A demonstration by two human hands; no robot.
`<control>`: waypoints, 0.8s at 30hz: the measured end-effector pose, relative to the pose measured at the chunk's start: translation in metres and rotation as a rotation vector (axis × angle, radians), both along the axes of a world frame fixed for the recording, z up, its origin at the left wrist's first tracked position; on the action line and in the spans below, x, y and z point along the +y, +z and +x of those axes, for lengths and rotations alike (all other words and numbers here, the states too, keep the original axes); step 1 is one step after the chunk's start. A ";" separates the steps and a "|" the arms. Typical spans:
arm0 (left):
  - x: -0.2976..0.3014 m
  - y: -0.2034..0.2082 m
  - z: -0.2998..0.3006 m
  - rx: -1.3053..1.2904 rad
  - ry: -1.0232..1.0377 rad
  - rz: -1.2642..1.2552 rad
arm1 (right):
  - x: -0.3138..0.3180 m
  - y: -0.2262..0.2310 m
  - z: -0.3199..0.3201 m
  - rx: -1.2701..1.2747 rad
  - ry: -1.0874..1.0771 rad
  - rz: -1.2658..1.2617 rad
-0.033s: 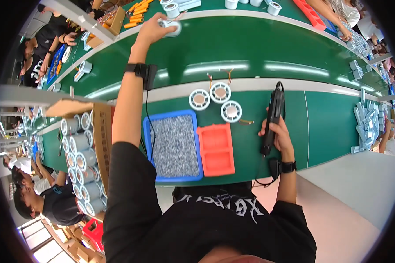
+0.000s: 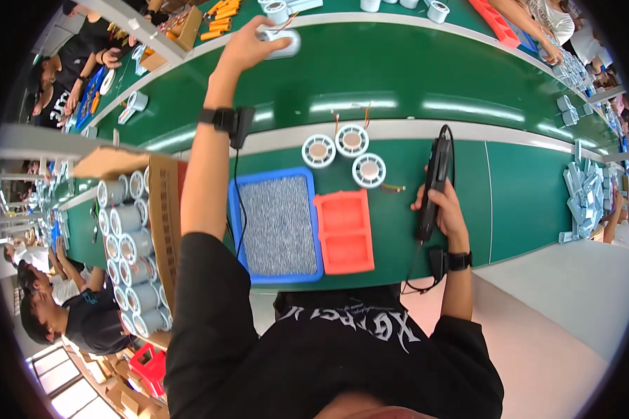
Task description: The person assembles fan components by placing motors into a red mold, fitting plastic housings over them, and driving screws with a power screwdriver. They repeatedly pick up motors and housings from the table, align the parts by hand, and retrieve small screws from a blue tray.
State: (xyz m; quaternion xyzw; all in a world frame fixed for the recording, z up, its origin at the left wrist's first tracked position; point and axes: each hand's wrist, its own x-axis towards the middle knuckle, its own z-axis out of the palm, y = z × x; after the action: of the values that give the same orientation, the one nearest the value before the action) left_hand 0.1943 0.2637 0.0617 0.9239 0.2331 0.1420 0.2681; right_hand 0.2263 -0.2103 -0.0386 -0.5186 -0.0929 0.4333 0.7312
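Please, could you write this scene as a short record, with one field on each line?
Left hand: fingers on a pale-blue part on the far green surface; grip unclear
Right hand: holds a black handheld tool
Bench middle: three round pale-blue parts, wires showing
Nearer the body: blue tray with grey textured inside, beside a two-compartment red tray
Left side: cardboard box of pale-blue cylindrical parts

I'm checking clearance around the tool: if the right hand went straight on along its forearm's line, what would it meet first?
Carrying the black tool, the right hand would probably meet the pale rail along the green table's far edge; its height is unclear.
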 end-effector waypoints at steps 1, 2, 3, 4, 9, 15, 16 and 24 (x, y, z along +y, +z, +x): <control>-0.038 0.020 -0.019 -0.068 -0.067 -0.016 | -0.002 0.004 -0.001 -0.122 -0.007 -0.136; -0.069 0.028 -0.038 -0.138 -0.132 -0.035 | -0.001 0.007 -0.002 -0.246 -0.012 -0.273; -0.099 0.025 -0.056 -0.219 -0.233 -0.167 | 0.000 0.015 -0.002 -0.247 -0.006 -0.276; -0.127 0.026 -0.077 -0.294 -0.332 -0.290 | 0.006 0.027 -0.005 -0.464 0.037 -0.484; -0.228 0.003 -0.165 -0.218 -0.330 -0.365 | 0.017 0.040 -0.002 -1.441 0.004 -0.968; -0.250 -0.037 -0.186 -0.072 -0.255 -0.222 | 0.082 0.068 -0.039 -1.367 0.282 -0.657; -0.252 -0.041 -0.186 -0.039 -0.271 -0.140 | 0.087 0.063 -0.035 -1.368 0.279 -0.671; -0.255 -0.047 -0.197 -0.127 -0.266 -0.079 | 0.079 0.089 -0.023 -1.315 0.294 -0.612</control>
State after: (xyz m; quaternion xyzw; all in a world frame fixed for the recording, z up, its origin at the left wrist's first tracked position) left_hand -0.0024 0.0084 0.0147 0.9244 0.0965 0.1543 0.3351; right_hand 0.2033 -0.1314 0.0508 -0.8340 -0.4552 0.1330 0.2819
